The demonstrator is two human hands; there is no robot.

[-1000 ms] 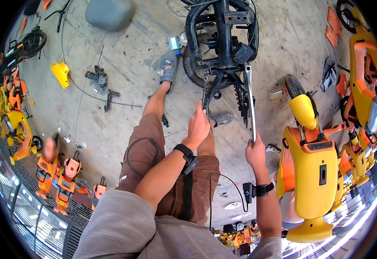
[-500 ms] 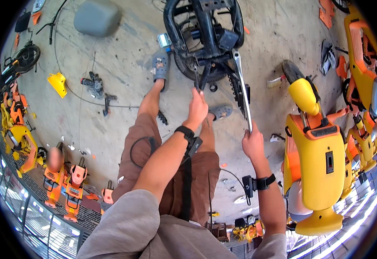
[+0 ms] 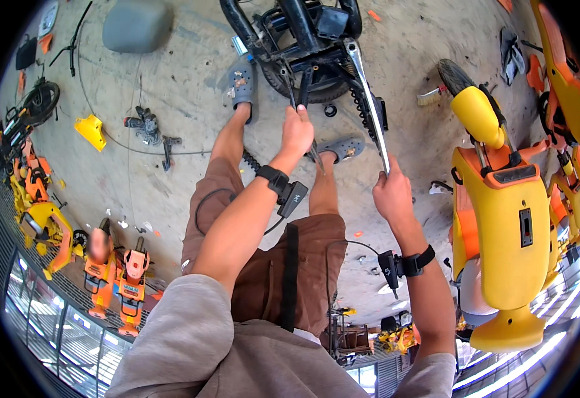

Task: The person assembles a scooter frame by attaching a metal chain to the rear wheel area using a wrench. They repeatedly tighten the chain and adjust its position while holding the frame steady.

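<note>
A black two-wheeler frame [image 3: 296,25] stands at the top of the view, its wheel [image 3: 326,93] behind its lower end. My right hand [image 3: 393,192] is closed around the lower end of a long chrome wrench [image 3: 369,99]. The wrench head meets the right side of the frame's cross-piece; the exact fitting is too small to see. My left hand [image 3: 296,132] grips a slim metal wrench-like tool [image 3: 290,86], which reaches up to the frame's left side. Its other end sticks out below my fist. A black coil spring [image 3: 367,114] is beside the chrome wrench.
A yellow scooter body [image 3: 506,232] stands close on the right, with a brush [image 3: 429,97] above it. A grey seat [image 3: 137,25], a yellow panel [image 3: 90,132] and dark parts [image 3: 145,126] lie on the left floor. My clog-clad feet [image 3: 241,85] flank the work.
The view has shifted, so the frame sits higher and further left in the picture. Both hands keep hold of their tools, with the chrome wrench still at the same spot on the frame.
</note>
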